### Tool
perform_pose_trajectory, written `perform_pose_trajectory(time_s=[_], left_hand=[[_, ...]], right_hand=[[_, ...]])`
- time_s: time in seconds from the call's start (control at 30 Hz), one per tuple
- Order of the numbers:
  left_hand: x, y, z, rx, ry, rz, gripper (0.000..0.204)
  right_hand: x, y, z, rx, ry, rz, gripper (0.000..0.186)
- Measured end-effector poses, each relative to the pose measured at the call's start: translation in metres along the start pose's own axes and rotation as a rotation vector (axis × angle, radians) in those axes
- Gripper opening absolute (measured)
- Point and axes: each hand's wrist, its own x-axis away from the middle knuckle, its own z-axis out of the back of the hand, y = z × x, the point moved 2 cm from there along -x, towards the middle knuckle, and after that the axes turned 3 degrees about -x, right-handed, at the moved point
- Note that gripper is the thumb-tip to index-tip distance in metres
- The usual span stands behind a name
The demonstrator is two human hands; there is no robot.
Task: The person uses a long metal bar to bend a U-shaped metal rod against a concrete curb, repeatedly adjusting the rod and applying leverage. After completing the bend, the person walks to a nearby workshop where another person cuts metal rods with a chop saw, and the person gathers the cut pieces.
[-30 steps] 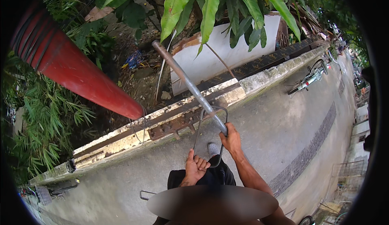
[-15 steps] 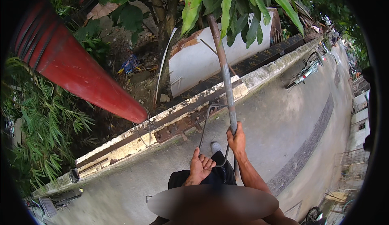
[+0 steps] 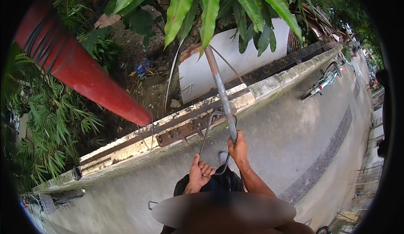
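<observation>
My right hand [image 3: 238,147] is wrapped round a long grey metal pipe [image 3: 221,91], rusty toward its upper end, which slants up and away until leaves cover it. In my left hand [image 3: 199,176] is a thin bent metal rod [image 3: 205,134], gripped near my waist. This rod rises from the fist, bends over close to the pipe above my right hand, and comes back down to the fist's right side. Whether the rod touches the pipe I cannot tell. Below the hands are dark shorts and one light shoe [image 3: 223,156].
Ahead runs a low concrete wall [image 3: 269,82] with a rusty steel piece [image 3: 181,133] along it. At left leans a red pole [image 3: 92,76] wound with black wire. Green leaves [image 3: 210,13] hang overhead; a white panel [image 3: 198,76] stands behind the wall. A bicycle [image 3: 324,80] is parked at right.
The pipe and my right hand have moved slightly left and down in the picture, with the upper end of the pipe lower. The rod and left hand shifted a little left. Both grips stay closed.
</observation>
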Motion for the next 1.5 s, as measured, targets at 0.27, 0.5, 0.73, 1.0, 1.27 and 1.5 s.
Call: perform_pose_trajectory(time_s=[0.27,0.5,0.73,1.0,1.27,1.5], left_hand=[[0.002,0.006,-0.005,0.026,-0.055,0.063,0.064],[0.005,0.017,-0.007,0.05,-0.119,0.145,0.065],[0.004,0.027,-0.003,0.029,-0.172,0.183,0.065],[0.013,0.032,-0.009,0.024,-0.129,0.175,0.065],[0.012,0.033,-0.005,0.046,-0.173,0.167,0.064],[0.009,0.038,-0.007,0.072,-0.242,0.252,0.064]], right_hand=[[0.0,-0.027,0.006,0.043,0.001,-0.181,0.023],[0.006,-0.034,0.003,0.06,0.086,-0.242,0.024],[0.012,-0.038,0.0,0.123,0.126,-0.196,0.024],[0.01,-0.036,-0.002,0.051,0.13,-0.259,0.022],[0.009,-0.027,-0.008,0.0,0.107,-0.206,0.022],[0.012,-0.042,-0.002,0.095,0.154,-0.247,0.025]])
